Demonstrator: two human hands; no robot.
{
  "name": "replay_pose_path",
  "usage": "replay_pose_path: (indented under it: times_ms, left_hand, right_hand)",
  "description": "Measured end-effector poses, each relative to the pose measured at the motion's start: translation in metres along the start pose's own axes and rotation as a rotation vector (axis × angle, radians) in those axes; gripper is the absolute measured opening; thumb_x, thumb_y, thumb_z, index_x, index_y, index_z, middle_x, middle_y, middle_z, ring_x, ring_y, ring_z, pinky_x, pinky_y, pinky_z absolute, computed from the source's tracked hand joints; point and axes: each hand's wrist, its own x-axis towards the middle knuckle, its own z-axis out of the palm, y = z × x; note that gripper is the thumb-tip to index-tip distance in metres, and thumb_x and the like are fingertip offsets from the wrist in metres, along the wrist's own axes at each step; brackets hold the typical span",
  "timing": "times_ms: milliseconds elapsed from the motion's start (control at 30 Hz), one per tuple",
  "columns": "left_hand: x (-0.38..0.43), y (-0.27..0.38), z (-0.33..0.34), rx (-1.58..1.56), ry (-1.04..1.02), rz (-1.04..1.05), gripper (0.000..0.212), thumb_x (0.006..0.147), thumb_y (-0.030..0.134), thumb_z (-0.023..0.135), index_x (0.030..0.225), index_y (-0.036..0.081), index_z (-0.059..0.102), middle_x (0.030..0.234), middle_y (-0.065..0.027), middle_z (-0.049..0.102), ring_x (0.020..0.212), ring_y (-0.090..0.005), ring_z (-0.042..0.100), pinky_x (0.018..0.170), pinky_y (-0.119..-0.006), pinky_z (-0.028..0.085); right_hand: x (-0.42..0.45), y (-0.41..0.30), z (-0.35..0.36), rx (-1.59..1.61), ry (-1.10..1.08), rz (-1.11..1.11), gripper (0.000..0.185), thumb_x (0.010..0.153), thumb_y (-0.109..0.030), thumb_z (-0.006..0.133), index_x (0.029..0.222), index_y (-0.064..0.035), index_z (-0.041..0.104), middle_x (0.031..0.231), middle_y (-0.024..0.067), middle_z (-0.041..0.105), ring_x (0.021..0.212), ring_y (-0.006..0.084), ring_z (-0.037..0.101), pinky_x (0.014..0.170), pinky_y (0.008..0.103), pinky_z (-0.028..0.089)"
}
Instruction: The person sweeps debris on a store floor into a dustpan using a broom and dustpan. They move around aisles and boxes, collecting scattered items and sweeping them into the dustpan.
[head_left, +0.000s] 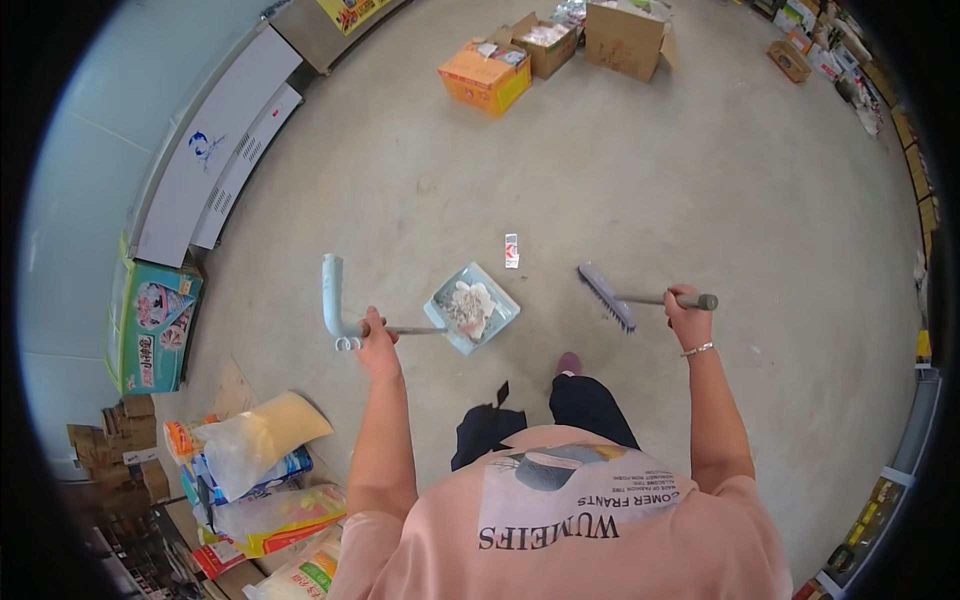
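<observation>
My left hand (379, 346) is closed around the handle of a long-handled dustpan, just below its bent light-blue grip (332, 292). The pale blue pan (498, 328) holds grey dust and whitish scraps. My right hand (686, 311) grips the pole of a broom, near the pole's capped end. The grey-purple broom head (604, 294) with dark bristles is to the right of the pan, apart from it. A small printed paper piece (511, 251) in red and white lies on the floor between pan and broom, a little farther out.
Cardboard boxes (484, 79) with goods stand on the concrete floor (450, 180) ahead. Along the left wall are a white chest freezer (217, 142) and a smaller green one (157, 326). Bagged goods (259, 446) are piled at lower left. Shelves with goods (862, 536) line the right.
</observation>
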Motion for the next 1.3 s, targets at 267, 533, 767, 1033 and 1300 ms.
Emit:
replay_pose_path:
  times_ms: [267,533,767,1033,1300]
  left_hand:
    - [0.076,-0.01,0.086,0.138,-0.097,0.059,0.027,0.076,0.024,0.053,0.064,0.001,0.044,0.057,-0.0048,0.047,0.043,-0.0103,0.042,0.039,-0.022,0.038]
    - [0.145,-0.036,0.148,0.24,-0.261,-0.044,0.024,0.072,0.023,0.054,0.065,0.001,0.049,0.048,-0.0051,0.049,0.041,-0.014,0.049,0.04,-0.026,0.037]
    - [0.193,-0.045,0.134,0.26,-0.228,-0.151,0.023,0.072,0.021,0.054,0.065,0.0,0.048,0.051,-0.005,0.049,0.043,-0.0121,0.049,0.041,-0.023,0.039]
    - [0.218,-0.08,0.1,-0.004,-0.174,-0.288,0.023,0.075,0.021,0.052,0.065,0.001,0.045,0.062,-0.0052,0.047,0.045,-0.0102,0.047,0.041,-0.021,0.041]
    - [0.203,-0.051,0.09,-0.132,-0.179,-0.243,0.023,0.074,0.018,0.054,0.063,0.002,0.043,0.058,-0.0034,0.044,0.044,-0.0106,0.046,0.037,-0.02,0.04]
  right_hand:
    - [0.07,-0.017,0.098,-0.196,0.049,-0.303,0.014,0.064,-0.012,0.059,0.075,-0.0035,0.057,0.076,0.0114,0.058,0.071,0.0248,0.055,0.064,0.0292,0.044]
    - [0.089,-0.013,0.214,-0.237,-0.035,-0.352,0.014,0.064,-0.011,0.058,0.077,-0.006,0.057,0.076,0.0104,0.057,0.071,0.0256,0.055,0.065,0.031,0.044]
    - [0.058,-0.046,0.268,-0.212,-0.188,-0.35,0.013,0.066,-0.012,0.058,0.077,-0.0057,0.057,0.072,0.009,0.057,0.062,0.0211,0.056,0.058,0.028,0.045]
    - [0.062,-0.118,0.219,0.036,-0.24,0.296,0.012,0.069,-0.01,0.057,0.08,-0.0049,0.056,0.061,0.0026,0.053,0.047,0.0075,0.048,0.043,0.0208,0.041]
    - [0.059,-0.132,0.158,0.06,-0.089,0.265,0.011,0.069,-0.008,0.056,0.078,-0.003,0.055,0.059,0.0044,0.053,0.045,0.0083,0.049,0.04,0.02,0.041]
